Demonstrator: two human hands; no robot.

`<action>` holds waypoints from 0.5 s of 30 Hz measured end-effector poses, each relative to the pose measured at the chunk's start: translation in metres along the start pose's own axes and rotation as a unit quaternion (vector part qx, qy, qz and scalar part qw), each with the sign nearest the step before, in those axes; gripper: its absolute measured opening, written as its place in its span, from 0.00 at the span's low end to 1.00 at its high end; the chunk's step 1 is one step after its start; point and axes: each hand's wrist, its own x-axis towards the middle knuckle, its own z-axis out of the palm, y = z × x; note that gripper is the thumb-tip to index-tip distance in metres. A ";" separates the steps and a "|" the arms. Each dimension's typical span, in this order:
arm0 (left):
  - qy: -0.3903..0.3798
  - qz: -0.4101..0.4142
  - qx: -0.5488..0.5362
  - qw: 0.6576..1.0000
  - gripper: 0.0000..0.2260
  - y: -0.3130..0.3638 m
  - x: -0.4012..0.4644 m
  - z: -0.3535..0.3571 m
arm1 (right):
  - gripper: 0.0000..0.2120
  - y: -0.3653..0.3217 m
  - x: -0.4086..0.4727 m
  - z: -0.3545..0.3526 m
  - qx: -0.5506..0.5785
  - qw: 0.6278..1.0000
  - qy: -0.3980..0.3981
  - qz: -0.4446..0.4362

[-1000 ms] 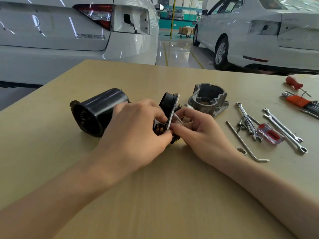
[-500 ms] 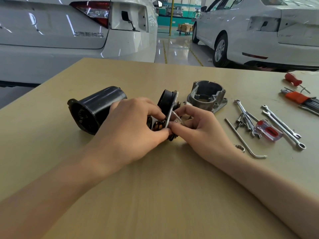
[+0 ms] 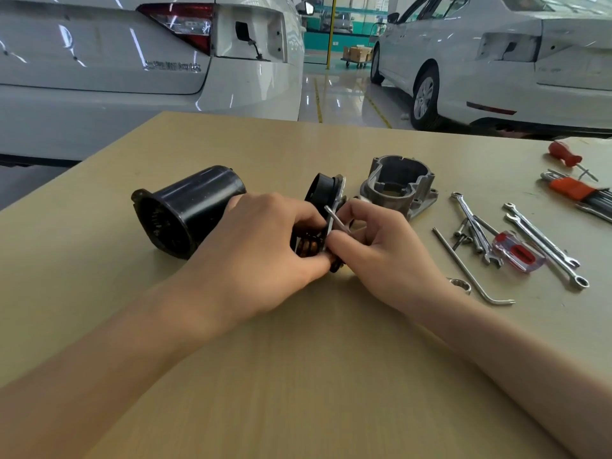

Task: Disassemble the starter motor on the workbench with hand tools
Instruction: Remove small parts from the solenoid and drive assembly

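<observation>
Starter end cap with brush plate (image 3: 326,207) is held on edge at mid-bench, between the black motor housing (image 3: 188,210) lying on its side to the left and the grey aluminium nose housing (image 3: 399,185) standing open end up to the right. Cap is gripped by the left hand (image 3: 261,256), fingers curled round its near side; coppery brush parts are seen just under the fingertips. A small hex key (image 3: 336,220) is pinched by the right hand (image 3: 384,256), its tip set against the plate face.

Lying to the right on the workbench (image 3: 298,376): long bent hex key (image 3: 470,270), combination spanners (image 3: 543,243), clear-handled red screwdriver (image 3: 518,255), loose bolts (image 3: 463,235), orange-holdered hex key set (image 3: 576,190), red-handled screwdriver (image 3: 564,154). White cars (image 3: 149,61) are parked beyond the far edge.

Lower part of the cap and the key's contact point are hidden by both hands. A ring spanner end (image 3: 460,284) is partly covered by the right wrist. Hex key set is cut off at the frame edge.
</observation>
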 end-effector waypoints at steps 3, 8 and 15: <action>0.014 -0.006 -0.001 1.000 0.07 -0.004 0.002 -0.002 | 0.02 0.002 -0.001 -0.001 0.024 1.000 -0.001 0.009; 0.029 0.000 0.018 0.999 0.08 -0.006 0.001 -0.002 | 0.04 0.003 -0.004 -0.002 0.041 0.999 -0.006 0.011; 0.002 0.011 -0.017 1.000 0.09 -0.008 0.003 -0.004 | 0.09 -0.003 -0.002 -0.005 0.029 0.998 -0.029 0.041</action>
